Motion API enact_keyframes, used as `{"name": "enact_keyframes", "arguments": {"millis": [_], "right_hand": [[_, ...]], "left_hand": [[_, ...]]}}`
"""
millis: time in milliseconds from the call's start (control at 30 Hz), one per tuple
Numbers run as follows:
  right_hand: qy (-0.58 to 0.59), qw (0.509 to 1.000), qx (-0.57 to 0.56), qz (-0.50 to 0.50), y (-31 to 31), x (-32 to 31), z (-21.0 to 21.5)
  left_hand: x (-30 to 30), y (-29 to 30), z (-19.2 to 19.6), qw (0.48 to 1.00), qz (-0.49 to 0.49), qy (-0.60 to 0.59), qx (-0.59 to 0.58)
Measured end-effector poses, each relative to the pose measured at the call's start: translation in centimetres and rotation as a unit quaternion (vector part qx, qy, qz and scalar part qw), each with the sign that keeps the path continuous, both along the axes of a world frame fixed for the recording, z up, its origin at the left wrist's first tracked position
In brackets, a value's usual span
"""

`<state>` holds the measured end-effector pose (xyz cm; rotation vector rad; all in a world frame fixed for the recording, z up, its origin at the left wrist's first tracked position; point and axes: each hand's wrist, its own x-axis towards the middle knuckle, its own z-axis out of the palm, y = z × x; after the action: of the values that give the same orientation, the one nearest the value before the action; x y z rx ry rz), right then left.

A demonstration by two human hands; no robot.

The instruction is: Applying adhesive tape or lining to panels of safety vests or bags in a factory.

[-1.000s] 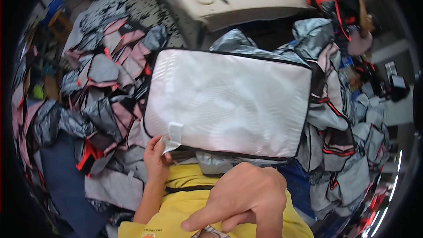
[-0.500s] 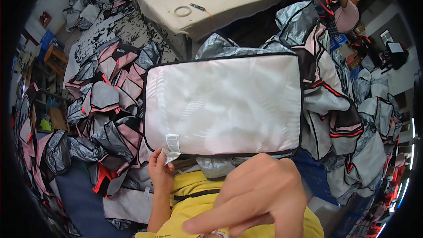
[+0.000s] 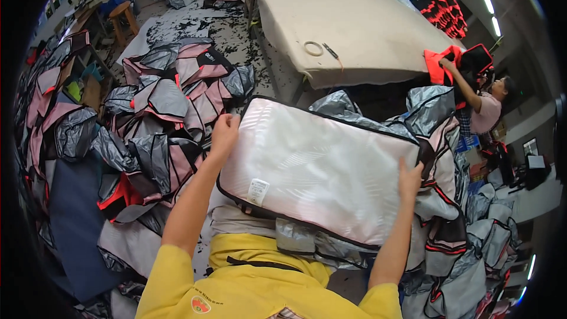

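A large rectangular fabric panel (image 3: 319,168), pale pinkish-white and sheeny with black edging, lies tilted in front of me, its right side lower. My left hand (image 3: 225,134) pinches its left edge near the upper left corner. At the right edge, my right hand (image 3: 409,180) has its thumb on the face and its fingers round the border, partly hidden. A small white label (image 3: 257,191) is attached near the lower left corner. Silver lining material (image 3: 292,236) shows below the panel.
Piled pink, grey and silver sewn pieces (image 3: 159,100) are on the left, and more (image 3: 472,236) on the right. Beyond stands a cloth-covered table (image 3: 354,18) with a ring (image 3: 313,48) and a small cutter (image 3: 331,51). A person (image 3: 487,106) handles red-and-black pieces at far right.
My left hand has left the label and moved up to the panel's left edge. My right hand has moved from close in front to the right edge. The panel now sits slanted; the view has shifted.
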<state>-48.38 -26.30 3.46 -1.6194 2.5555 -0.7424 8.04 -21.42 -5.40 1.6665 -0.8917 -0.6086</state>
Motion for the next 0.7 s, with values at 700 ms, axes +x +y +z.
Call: {"name": "enact_keyframes", "arguments": {"millis": [700], "right_hand": [[-0.248,0.887,-0.383,0.074,9.6,-2.0,8.8]], "left_hand": [[5.2,6.9,19.1,0.928,0.125,0.067,-0.343]]}}
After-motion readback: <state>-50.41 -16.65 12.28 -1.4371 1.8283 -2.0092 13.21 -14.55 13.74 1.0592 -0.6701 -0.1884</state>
